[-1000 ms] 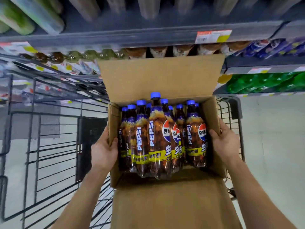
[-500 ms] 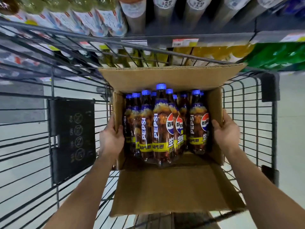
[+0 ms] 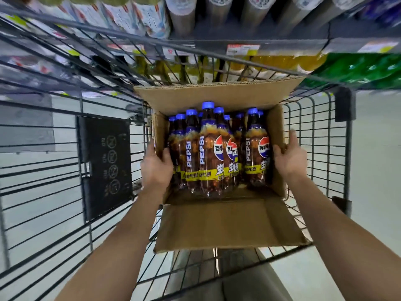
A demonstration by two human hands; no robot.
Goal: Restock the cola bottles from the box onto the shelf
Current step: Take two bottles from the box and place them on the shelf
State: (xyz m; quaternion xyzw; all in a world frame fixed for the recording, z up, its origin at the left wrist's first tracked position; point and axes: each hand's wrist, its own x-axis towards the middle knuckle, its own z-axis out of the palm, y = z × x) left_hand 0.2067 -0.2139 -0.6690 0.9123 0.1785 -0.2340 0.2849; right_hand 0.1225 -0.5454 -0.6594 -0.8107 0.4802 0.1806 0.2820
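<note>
rear cola bottles (image 3: 227,117) in box (image 3: 227,224), between left hand (image 3: 156,168) and right hand (image 3: 289,158): hidden by front row | shelf bottles (image 3: 217,11) beyond hands: blurred, cropped

Box (image 3: 217,224): inside the cart (image 3: 321,148), toward its right side.
Cola bottles (image 3: 208,153): standing in the box, packed toward its far end.
Shelf (image 3: 249,43): beyond the cart's far rim, carrying other bottles (image 3: 182,16).

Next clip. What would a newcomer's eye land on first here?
The cluster of blue-capped cola bottles standing in the open cardboard box at centre draws the eye first. The left hand and right hand grip the box's side walls, with the box inside a wire cart. Across the top runs a shelf of blurred drinks.
</note>
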